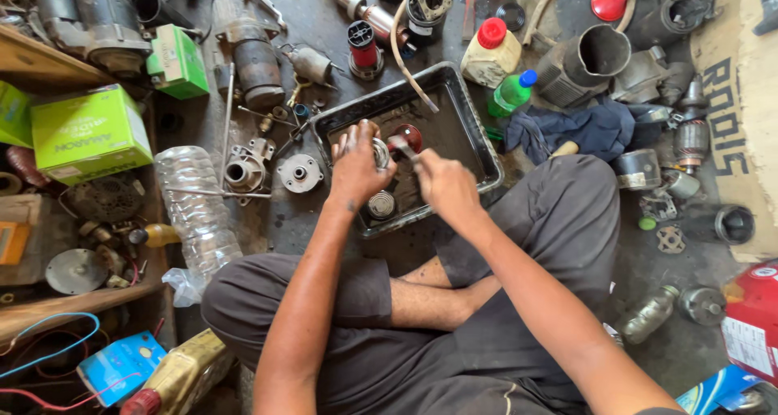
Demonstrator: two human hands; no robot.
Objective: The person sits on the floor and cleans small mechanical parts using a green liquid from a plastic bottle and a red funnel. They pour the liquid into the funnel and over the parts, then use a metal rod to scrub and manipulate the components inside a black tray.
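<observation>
Cleaning a small metal part over the oily black tray, centre of the frame.

My left hand (355,165) is closed around a round silver metal bearing-like part (379,152), held just above the shallow black rectangular metal tray (478,143). My right hand (444,185) is clenched on the handle of a small brush-like tool (403,146), whose tip meets the part; I cannot tell its exact kind. The part looks heavy for its size, rigid and probably slick with oil, so I judge that pinching its outer rim with fingers wrapped round is the safest hold. A second round grey metal piece (380,205) lies in the tray below my left hand. A crumpled clear plastic bottle (197,212) lies at left, beside my knee.
</observation>
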